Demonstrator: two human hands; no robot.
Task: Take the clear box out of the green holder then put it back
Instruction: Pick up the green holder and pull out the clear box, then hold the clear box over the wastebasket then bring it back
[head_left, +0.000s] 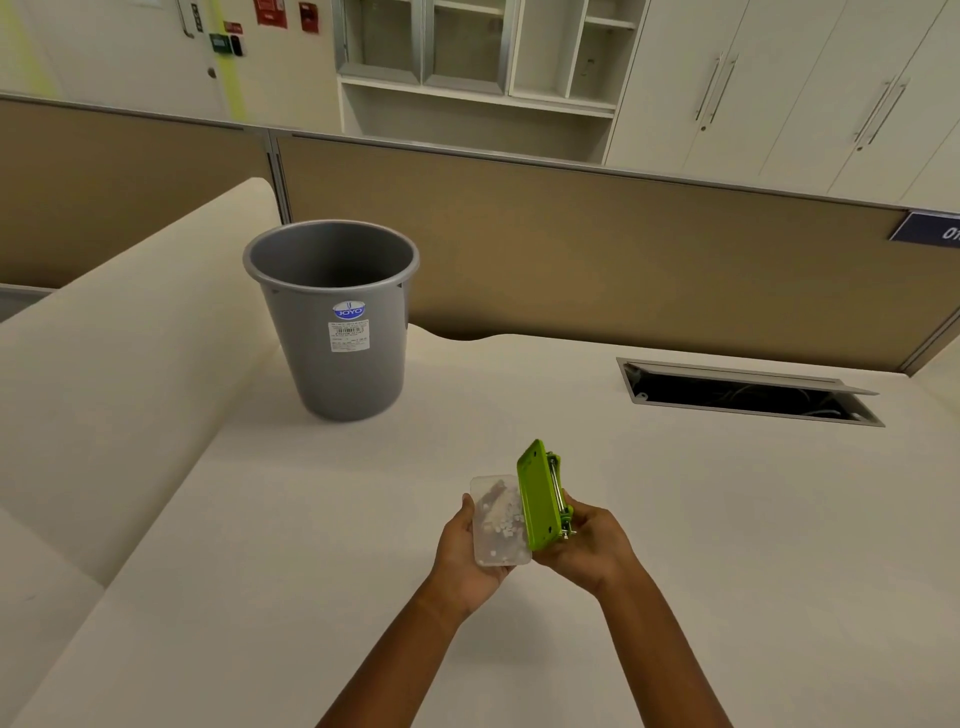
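Observation:
The clear box (497, 519) is a small see-through plastic case with small white bits inside. It rests in the palm of my left hand (465, 558), whose fingers curl around its left and lower edges. Right beside it, touching its right edge, stands the green holder (537, 496), tilted on its side with metal parts on its far face. My right hand (589, 545) grips the holder from below and behind. Both are held above the white desk, near its middle front.
A grey waste bin (332, 317) stands on the desk (311, 571) to the far left. An open cable hatch (748, 392) is set into the desk at the right. A tan partition wall (623, 249) runs along the back.

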